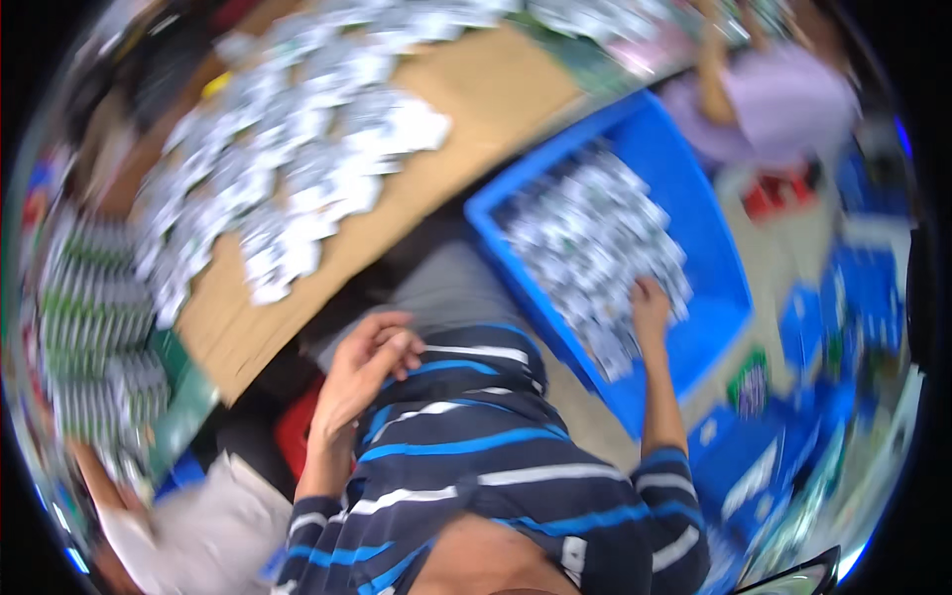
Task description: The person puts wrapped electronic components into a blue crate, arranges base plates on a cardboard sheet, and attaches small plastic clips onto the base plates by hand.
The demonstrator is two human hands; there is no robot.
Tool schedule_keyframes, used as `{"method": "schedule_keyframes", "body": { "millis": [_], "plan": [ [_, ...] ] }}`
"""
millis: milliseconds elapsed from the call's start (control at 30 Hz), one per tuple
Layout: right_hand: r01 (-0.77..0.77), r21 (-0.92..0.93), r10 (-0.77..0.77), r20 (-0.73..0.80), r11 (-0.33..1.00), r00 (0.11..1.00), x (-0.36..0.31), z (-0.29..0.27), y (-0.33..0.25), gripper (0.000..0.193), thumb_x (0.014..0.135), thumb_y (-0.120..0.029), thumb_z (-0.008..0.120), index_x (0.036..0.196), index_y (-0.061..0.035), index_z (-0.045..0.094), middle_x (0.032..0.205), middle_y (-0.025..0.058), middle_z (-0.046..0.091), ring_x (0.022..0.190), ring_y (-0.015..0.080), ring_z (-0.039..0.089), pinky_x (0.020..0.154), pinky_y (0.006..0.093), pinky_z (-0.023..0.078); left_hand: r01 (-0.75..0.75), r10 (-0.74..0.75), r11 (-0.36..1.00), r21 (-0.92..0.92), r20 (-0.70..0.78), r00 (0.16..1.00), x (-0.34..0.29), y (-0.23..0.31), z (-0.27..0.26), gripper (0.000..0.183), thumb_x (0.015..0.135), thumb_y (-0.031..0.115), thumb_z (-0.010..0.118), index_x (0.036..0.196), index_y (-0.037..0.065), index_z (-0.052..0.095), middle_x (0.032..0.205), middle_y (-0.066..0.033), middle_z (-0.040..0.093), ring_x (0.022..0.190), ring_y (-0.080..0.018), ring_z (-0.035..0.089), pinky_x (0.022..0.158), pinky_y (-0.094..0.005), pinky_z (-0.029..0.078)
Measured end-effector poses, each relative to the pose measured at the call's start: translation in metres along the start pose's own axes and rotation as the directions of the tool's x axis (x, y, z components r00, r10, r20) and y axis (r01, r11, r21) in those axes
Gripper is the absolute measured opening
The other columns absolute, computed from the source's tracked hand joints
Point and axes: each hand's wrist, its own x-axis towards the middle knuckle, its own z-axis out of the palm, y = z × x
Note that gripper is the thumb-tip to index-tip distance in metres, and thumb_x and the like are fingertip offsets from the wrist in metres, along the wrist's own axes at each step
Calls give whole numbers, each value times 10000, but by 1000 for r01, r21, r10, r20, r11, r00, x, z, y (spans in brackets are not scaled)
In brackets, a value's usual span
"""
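Observation:
My right hand (651,305) reaches into a deep blue plastic bin (716,248), its fingers curled down against a heap of small silvery-white packets (590,238). Blur hides what, if anything, is pinched there. In front of my body, over my lap, my left hand (372,359) hovers with nothing in it, fingers loosely bent and apart. It is nearest to the edge of a tan tabletop (486,89). On that table lie overlapping rows of similar pale packets (327,149).
A person in a light purple top (783,104) is beyond the bin. At lower left sits another in white (203,521), beside stacked green-and-white packs (94,307). Blue boxes (739,456) and a red item (778,193) are on the right-hand floor.

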Motion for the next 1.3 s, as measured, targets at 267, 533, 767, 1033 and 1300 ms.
{"method": "schedule_keyframes", "body": {
  "millis": [267,533,767,1033,1300],
  "plan": [
    [308,533,-331,-55,788,942,53,6,-345,328,954,-158,676,1215,36,627,1026,159,685,824,209,663,753,336,530,-259,213,966,4,-584,783,-38,-17,-79,260,1043,232,555,1186,15,551,912,-97,669,701,-118,626,591,-220,486],
    [275,272,-295,34,922,955,113,63,-395,283,976,-166,492,1188,-39,629,1020,234,696,939,442,663,804,521,527,-183,228,973,138,-540,810,-16,-6,-117,486,1051,329,528,1410,10,456,868,-89,673,609,-102,614,486,-212,452],
    [199,499,-171,-102,843,980,85,5,-312,239,886,-110,575,1070,-22,698,994,206,710,929,384,689,845,433,540,-103,201,971,217,-500,842,0,11,-129,379,1046,382,529,1263,74,563,812,-30,636,555,-58,552,442,-171,366],
    [-279,-381,333,81,882,939,-36,-109,-17,209,824,-84,604,968,-106,753,932,195,728,875,391,701,783,491,552,-143,220,969,201,-445,868,-3,3,-137,271,1045,307,549,1132,53,591,799,-24,634,575,-65,558,463,-184,373],
    [-269,-514,440,244,814,864,-63,-59,85,183,809,-43,596,900,21,741,929,281,709,917,445,699,830,532,556,-97,228,953,287,-469,853,-22,9,-121,251,1047,300,554,1127,68,608,787,-9,625,603,-51,566,473,-166,376]
  ]
}}
